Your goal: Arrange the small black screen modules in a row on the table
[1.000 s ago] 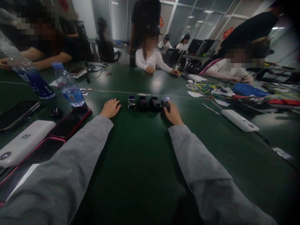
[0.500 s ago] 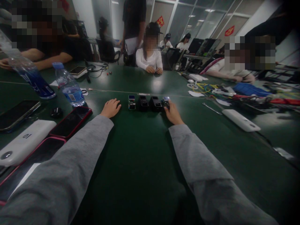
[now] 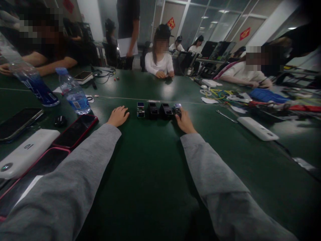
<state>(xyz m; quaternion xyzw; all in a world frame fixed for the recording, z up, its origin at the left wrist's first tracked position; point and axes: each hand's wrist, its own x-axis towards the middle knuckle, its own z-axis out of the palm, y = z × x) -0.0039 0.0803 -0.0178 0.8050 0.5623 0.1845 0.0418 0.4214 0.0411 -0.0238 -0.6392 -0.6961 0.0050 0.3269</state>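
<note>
Two black plastic housings, the left one (image 3: 152,110) and the right one (image 3: 166,111), stand side by side on the green table (image 3: 150,160). To their left is a small circuit board with a screen (image 3: 140,110). A similar circuit board (image 3: 178,107) is at the right end of the row, and my right hand (image 3: 185,121) grips it with thumb and fingers, partly covering it. My left hand (image 3: 118,116) lies flat on the table left of the row, fingers spread, holding nothing.
On the left are a water bottle (image 3: 76,95), a larger blue-labelled bottle (image 3: 37,85), a red-edged phone (image 3: 76,131) and a white power bank (image 3: 30,150). Rightward lie a wrench (image 3: 226,116), another white power bank (image 3: 257,128) and tangled cables (image 3: 220,93). People sit around the table.
Both my hands and the row of parts stay practically where they were. In the background, the standing person holding white paper has shifted to the left.
</note>
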